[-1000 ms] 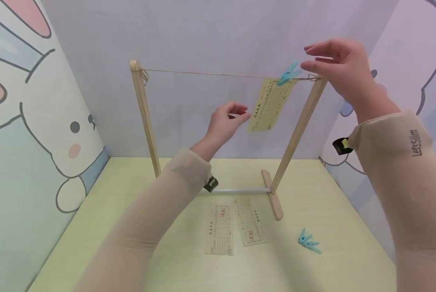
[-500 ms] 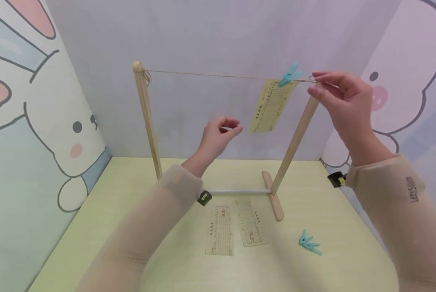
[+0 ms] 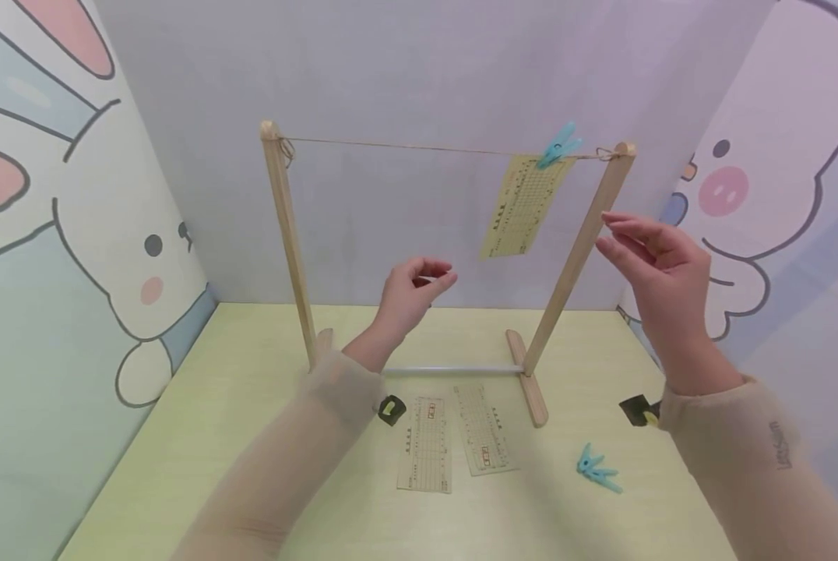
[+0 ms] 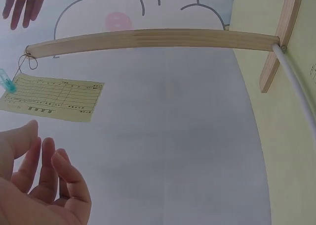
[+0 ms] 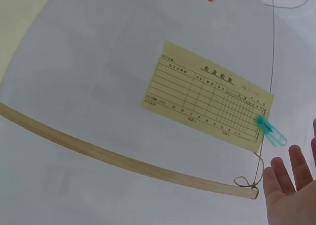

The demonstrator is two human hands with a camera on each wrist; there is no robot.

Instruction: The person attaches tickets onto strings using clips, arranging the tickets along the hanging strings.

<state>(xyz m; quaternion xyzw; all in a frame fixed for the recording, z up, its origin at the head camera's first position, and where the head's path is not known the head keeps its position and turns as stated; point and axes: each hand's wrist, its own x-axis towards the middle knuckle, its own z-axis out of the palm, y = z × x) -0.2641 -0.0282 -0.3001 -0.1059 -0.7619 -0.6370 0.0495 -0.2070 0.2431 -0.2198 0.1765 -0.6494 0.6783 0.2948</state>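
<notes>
Having one slip (image 3: 520,210) clipped far right, seemingly leaving two slips (image 3: 424,448) (image 3: 486,430) near, half-bending empty fingers of left hand (image 3: 406,298) and right hand (image 3: 663,288).

Yellow slip (image 3: 520,209) (black-printed grid), turquoise clothespin (image 3: 558,146), light tan posts (image 3: 289,234).

Slip (image 3: 522,210) on string (image 3: 405,146) near right post (image 3: 577,257); two slips (image 3: 424,456) on table (image 3: 363,530), left of clothespins (image 3: 588,465).
</notes>
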